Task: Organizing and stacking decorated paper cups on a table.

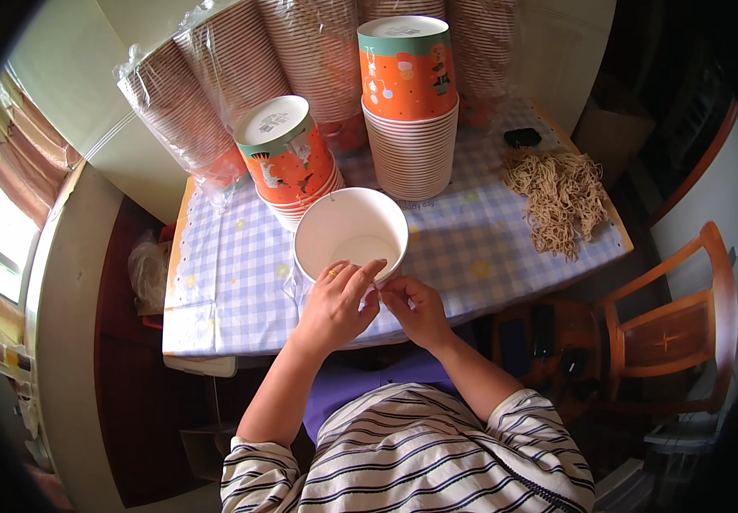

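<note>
A large white paper bucket (311, 244) tilts toward me near the table's front edge, its open mouth and white inside showing. My left hand (335, 299), with a ring on one finger, reaches over its near rim. The fingers lie inside the mouth and the thumb outside, closed on the wall. Against the same part of the rim, my right hand (420, 312) has thumb and fingertips pinched together, touching the left fingertips. What lies in that pinch is too small and covered to make out. Behind the bucket stands a short stack of upside-down orange buckets (288, 162) with green bands.
A taller stack of buckets (410, 145) rises at the back middle. Plastic-wrapped stacks (232, 60) line the back. A heap of beige cords (561, 197) lies on the right of the checked tablecloth (488, 248), beside a small black object (523, 138). A wooden chair (668, 329) stands right.
</note>
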Motion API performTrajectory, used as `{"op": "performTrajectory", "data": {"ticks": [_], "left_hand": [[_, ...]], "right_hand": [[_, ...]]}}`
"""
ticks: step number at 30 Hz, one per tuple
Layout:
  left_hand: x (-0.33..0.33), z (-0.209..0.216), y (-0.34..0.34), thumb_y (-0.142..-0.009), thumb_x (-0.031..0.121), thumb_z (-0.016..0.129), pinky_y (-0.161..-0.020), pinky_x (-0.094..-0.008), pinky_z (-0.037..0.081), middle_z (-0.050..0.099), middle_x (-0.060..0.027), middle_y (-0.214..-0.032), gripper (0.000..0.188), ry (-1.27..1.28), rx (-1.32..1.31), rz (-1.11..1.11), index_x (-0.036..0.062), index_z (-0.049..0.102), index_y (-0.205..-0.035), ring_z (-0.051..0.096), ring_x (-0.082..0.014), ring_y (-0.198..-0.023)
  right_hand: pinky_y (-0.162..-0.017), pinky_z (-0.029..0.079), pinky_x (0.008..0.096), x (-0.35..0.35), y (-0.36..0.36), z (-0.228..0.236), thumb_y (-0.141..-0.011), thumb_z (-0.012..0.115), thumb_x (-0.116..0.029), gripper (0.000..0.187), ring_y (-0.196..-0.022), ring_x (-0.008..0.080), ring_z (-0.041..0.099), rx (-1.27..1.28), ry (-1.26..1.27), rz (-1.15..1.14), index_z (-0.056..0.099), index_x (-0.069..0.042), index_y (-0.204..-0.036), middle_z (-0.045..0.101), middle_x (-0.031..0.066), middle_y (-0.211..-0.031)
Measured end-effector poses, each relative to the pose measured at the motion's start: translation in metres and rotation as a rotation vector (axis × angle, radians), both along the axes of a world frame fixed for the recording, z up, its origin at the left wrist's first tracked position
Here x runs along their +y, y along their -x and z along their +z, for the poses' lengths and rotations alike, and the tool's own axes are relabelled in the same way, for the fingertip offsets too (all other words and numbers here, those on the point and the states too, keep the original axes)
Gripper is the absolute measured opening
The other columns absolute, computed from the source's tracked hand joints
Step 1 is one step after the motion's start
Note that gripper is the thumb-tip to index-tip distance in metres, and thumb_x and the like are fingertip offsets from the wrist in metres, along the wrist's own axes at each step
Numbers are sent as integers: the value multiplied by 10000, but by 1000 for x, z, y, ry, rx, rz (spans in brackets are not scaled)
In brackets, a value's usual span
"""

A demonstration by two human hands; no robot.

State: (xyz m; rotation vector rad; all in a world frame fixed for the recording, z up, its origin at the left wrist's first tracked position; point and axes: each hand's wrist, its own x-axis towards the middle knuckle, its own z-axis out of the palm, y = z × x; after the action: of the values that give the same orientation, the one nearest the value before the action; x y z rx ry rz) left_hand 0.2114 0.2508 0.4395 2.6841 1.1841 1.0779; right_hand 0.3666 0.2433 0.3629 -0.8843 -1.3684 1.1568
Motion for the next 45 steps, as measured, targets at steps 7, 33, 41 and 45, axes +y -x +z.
{"op": "performTrajectory", "data": {"ticks": [7, 33, 41, 45], "left_hand": [[1, -3, 0, -675, 33, 659, -854, -417, 472, 613, -92, -829, 524, -7, 19, 6, 66, 515, -1177, 604, -282, -770], [2, -8, 2, -709, 8, 624, -872, -422, 486, 655, -37, -815, 446, -7, -94, 30, 76, 543, -1142, 636, -207, -744], [-1, -2, 1, -707, 2, 613, -908, -435, 462, 646, -30, -761, 500, 84, -87, 41, 95, 526, -1190, 635, -211, -753], [0, -4, 1, -703, 2, 610, -914, -437, 455, 639, -31, -753, 514, 72, -88, 56, 97, 521, -1200, 631, -216, -752]], "right_hand": [[-586, 440, 216, 2, 1, -2, -849, 629, -61, 83, -645, 59, 544, -59, -28, -36, 618, -9, -914, 643, 24, -757], [-566, 407, 219, 5, 2, -6, -844, 639, -82, 72, -615, 63, 503, -77, -50, -56, 623, -20, -876, 604, 15, -700], [-571, 413, 218, 5, 0, -10, -836, 639, -71, 74, -618, 61, 501, -23, -56, -57, 615, -16, -880, 616, 12, -721], [-565, 406, 207, 3, 0, -2, -840, 637, -77, 89, -612, 46, 492, 38, -66, -12, 608, -11, -892, 618, 12, -723]]}}
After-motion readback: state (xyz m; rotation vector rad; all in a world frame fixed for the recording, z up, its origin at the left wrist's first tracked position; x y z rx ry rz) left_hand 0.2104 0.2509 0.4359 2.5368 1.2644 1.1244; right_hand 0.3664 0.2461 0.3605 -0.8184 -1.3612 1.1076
